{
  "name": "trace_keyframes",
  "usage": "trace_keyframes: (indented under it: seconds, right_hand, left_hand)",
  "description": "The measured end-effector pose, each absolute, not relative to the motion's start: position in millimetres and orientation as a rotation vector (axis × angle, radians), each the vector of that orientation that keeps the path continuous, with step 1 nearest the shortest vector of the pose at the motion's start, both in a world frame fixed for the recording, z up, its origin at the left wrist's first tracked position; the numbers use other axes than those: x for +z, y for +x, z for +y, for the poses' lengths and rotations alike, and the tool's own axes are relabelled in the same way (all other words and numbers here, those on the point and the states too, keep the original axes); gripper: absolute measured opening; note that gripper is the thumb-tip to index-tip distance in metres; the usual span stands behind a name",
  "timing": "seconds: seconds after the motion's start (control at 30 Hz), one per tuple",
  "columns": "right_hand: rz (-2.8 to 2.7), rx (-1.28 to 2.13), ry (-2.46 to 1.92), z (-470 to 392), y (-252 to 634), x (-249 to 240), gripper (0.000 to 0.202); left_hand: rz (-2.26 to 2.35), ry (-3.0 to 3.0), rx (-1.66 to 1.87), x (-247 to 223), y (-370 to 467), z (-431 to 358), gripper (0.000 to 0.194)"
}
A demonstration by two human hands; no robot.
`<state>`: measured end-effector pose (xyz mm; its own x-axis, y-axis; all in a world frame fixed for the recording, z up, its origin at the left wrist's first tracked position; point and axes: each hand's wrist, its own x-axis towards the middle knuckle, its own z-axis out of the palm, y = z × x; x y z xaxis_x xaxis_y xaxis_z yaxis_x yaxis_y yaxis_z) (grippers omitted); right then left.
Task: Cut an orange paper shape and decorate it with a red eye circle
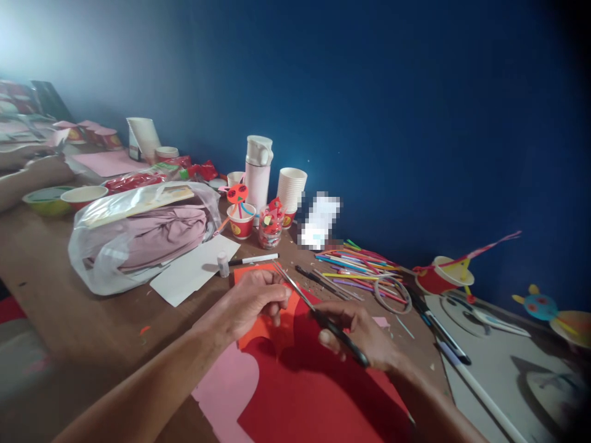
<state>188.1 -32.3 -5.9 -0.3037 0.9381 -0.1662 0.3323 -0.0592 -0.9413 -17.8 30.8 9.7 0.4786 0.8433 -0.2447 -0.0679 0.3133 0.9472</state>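
My right hand (pixel 353 332) is wrapped round black-handled scissors (pixel 337 335), whose blades point up and to the left. Just left of the blades, my left hand (pixel 261 298) has its fingers pinched together; whatever lies between them is too small to name. Under both hands are an orange sheet (pixel 265 332) and a large red sheet (pixel 314 394). A pink sheet (pixel 228 381) with a curved edge lies partly beneath the red one.
A plastic bag (pixel 148 240) with pink cloth, a white sheet (pixel 196 271), paper cups (pixel 292 184) and a white bottle (pixel 257 178) stand behind. Colourful pipe cleaners (pixel 355 264) and a tape ring (pixel 392 294) lie right. A person's hands (pixel 41 169) show far left.
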Motion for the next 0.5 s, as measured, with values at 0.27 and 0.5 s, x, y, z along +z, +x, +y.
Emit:
trace_keyframes:
  seconds: [0.27,0.5]
  right_hand:
    - [-1.525,1.363,-1.290,-25.0,186.1,-5.7,0.038]
    - [-1.582,1.246,-1.371,-21.8,186.4,-15.3,0.041]
  left_hand:
    - [0.864,1.079,0.849,18.0,-17.1,27.5,0.018]
    - [0.897,1.012,0.947,20.6,-18.0,30.2,0.022]
